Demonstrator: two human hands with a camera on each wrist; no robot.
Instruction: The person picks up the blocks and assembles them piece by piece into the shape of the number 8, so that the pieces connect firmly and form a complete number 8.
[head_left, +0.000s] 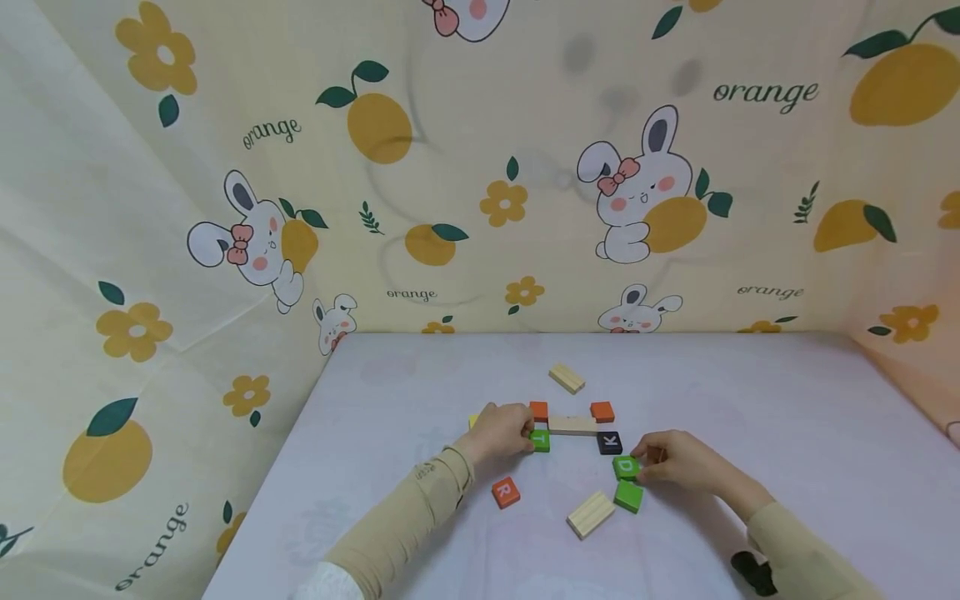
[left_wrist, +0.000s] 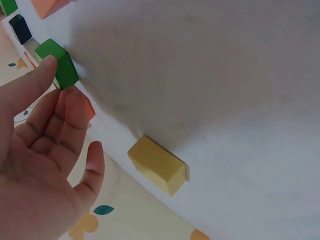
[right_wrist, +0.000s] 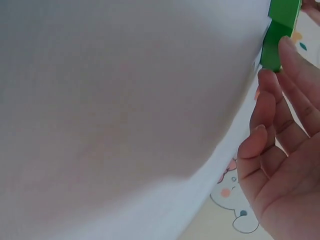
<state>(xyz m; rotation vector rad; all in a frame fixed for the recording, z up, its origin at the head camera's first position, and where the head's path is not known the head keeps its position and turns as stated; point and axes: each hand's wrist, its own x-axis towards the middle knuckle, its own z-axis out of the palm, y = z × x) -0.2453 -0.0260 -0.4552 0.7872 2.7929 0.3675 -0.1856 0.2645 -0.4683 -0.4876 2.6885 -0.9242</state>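
My left hand [head_left: 504,428] pinches a green letter block [head_left: 541,442], marked T, between thumb and fingers at the left end of a flat wooden block [head_left: 572,427]. An orange block [head_left: 538,410] sits just behind it. On the right, my right hand [head_left: 686,462] holds a green block [head_left: 625,467] with a D by its edge, thumb and fingertips on it in the right wrist view. Another green block [head_left: 628,497] lies right in front of that one. A black K block [head_left: 610,442] stands at the wooden block's right end, with a second orange block [head_left: 602,412] behind.
An orange R block [head_left: 506,492] and a grooved wooden block [head_left: 591,514] lie nearer the front. Farther back is another wooden block [head_left: 567,378]. A yellow block [left_wrist: 157,165] lies beyond my left hand, mostly hidden in the head view. Patterned cloth [head_left: 465,192] hangs behind the white table [head_left: 375,375].
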